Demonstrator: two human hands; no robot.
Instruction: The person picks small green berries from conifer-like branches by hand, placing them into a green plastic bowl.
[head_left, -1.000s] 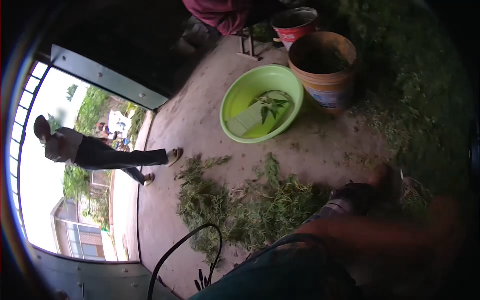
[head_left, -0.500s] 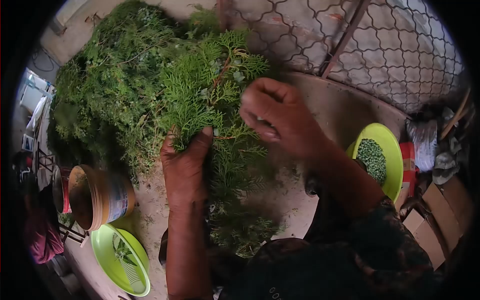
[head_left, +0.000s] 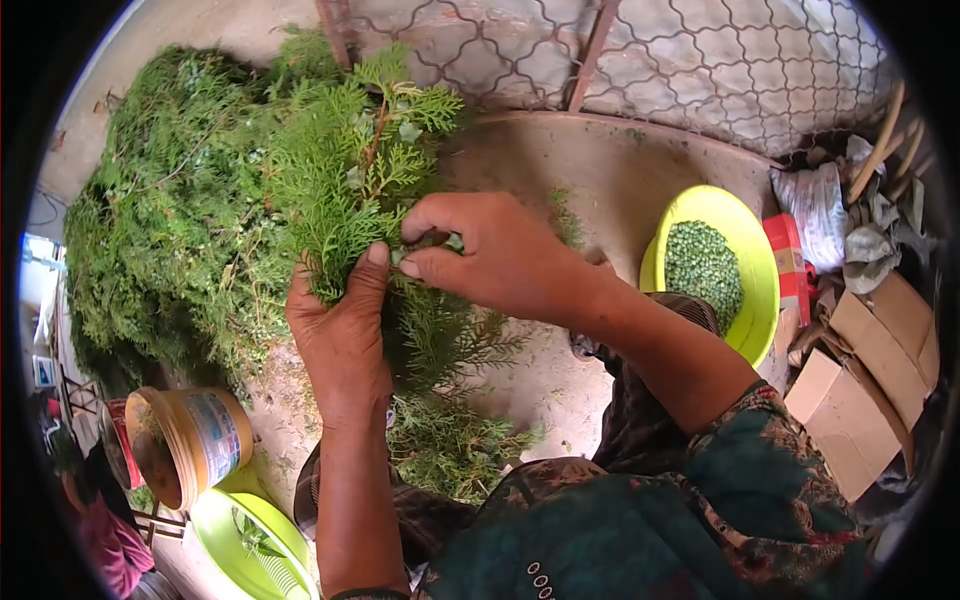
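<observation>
My left hand [head_left: 340, 345] is closed round the lower end of a cypress-like evergreen sprig [head_left: 325, 190], thumb on top. Small pale green cones sit among its flat leaves near the reddish stem. Against my left thumb, the thumb and forefinger of my right hand [head_left: 505, 255] pinch a small green cone [head_left: 398, 256]. Another bit of pale green shows inside the curled right fingers. Behind the sprig rises a large heap of cut evergreen branches [head_left: 165, 210]. Loose cuttings [head_left: 450, 450] lie on the ground between my legs.
To the right stands a yellow-green basin [head_left: 768, 285] holding many small green cones [head_left: 700, 265]. Cardboard [head_left: 850, 410] and a red box [head_left: 787, 260] lie beyond it. At lower left are a tan bucket [head_left: 185, 440] and another green basin [head_left: 215, 535]. A wire-mesh panel [head_left: 690, 70] borders the back.
My right hand has come in from beside the sprig to its stem, and its fingertips now meet at a cone by my left thumb. The whole view has shifted somewhat.
</observation>
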